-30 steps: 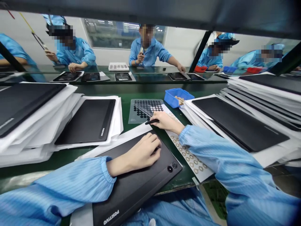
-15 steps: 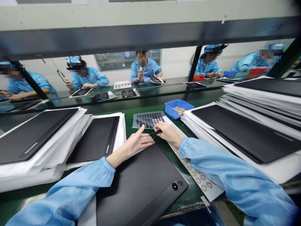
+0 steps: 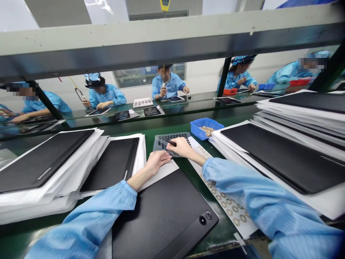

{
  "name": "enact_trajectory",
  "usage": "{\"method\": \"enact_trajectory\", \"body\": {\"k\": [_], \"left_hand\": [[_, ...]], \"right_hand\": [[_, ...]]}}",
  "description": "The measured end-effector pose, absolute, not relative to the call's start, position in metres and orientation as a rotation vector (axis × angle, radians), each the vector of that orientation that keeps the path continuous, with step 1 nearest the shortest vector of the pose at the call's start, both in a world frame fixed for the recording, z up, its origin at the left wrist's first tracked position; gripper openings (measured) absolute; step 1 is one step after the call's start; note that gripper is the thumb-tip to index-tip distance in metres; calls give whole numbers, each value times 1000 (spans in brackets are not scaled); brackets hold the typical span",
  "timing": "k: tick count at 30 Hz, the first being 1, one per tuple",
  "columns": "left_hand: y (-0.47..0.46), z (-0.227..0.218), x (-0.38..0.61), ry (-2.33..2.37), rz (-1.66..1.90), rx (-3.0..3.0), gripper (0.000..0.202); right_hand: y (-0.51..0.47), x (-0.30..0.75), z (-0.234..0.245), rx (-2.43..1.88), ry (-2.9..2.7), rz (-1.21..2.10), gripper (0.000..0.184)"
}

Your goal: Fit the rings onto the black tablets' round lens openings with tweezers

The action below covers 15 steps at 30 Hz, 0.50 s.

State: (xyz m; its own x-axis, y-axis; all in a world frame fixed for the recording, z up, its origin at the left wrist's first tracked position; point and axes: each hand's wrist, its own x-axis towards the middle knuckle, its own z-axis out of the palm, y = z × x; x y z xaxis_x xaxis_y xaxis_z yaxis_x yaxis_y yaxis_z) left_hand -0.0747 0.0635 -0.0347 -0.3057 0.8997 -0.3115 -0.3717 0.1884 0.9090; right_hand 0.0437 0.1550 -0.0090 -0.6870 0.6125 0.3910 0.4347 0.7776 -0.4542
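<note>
My right hand (image 3: 181, 146) is closed around a slim black tool (image 3: 170, 141), perhaps tweezers, whose visible end points up and left. It is over a clear sheet of black ring stickers (image 3: 164, 141). My left hand (image 3: 158, 160) is beside it at the sheet's near edge, fingers stretched out and slightly bent; whether they touch the sheet, I cannot tell. Below my hands a black tablet (image 3: 164, 212) lies back up, two camera lenses near its right corner. A white strip with tan rings (image 3: 229, 205) runs under my right forearm.
A blue bin (image 3: 199, 131) with small tan pieces stands behind the strip. Tablets layered with white sheets form stacks at left (image 3: 54, 158) and right (image 3: 280, 153). A shelf beam (image 3: 161, 39) crosses overhead. Several co-workers in blue sit across the bench.
My right hand has shifted slightly left, and the tool now points up-left instead of down toward my left palm. My left hand has turned, its thumb no longer raised. The view has tilted up slightly.
</note>
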Motion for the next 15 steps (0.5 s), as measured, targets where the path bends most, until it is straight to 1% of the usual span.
{"method": "enact_trajectory", "body": {"k": [5, 15], "left_hand": [[67, -38, -76, 1327, 1385, 591, 26], [66, -41, -72, 1382, 1391, 626, 26]], "right_hand": [[151, 48, -20, -801, -2437, 490, 18], [151, 47, -23, -799, -2448, 508, 23]]}}
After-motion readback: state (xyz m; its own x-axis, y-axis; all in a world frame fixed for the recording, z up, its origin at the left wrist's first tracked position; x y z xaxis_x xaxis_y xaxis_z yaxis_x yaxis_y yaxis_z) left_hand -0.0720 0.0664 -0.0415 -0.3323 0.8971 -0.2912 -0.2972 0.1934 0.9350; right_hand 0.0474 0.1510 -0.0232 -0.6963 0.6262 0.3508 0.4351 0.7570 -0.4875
